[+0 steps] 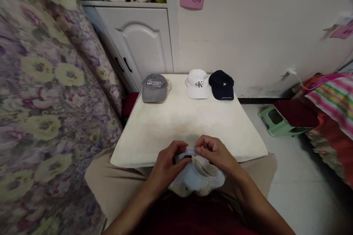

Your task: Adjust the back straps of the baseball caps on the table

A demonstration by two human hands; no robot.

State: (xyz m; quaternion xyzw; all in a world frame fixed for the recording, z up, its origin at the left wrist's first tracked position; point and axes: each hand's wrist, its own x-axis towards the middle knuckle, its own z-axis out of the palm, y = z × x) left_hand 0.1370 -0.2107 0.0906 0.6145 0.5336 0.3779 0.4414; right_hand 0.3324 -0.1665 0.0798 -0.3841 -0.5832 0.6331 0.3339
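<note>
A light blue baseball cap [193,180] is held over my lap at the near edge of the table, its back opening and strap facing up. My left hand [172,159] pinches the left end of the strap [191,151] between thumb and fingers. On the strap's right end, my right hand [213,152] is closed with thumb against fingers. Farther off on the table stand a grey cap [155,88] at the left, a white cap [198,84] right of the middle, and a navy cap [222,85] beside the white one.
The cream-topped table [176,117] stands against the wall and a white cabinet [140,40]. A flowered curtain [55,99] hangs close on the left. To the right are a green stool [278,121] with a dark red top and a bed with a striped cover [336,95].
</note>
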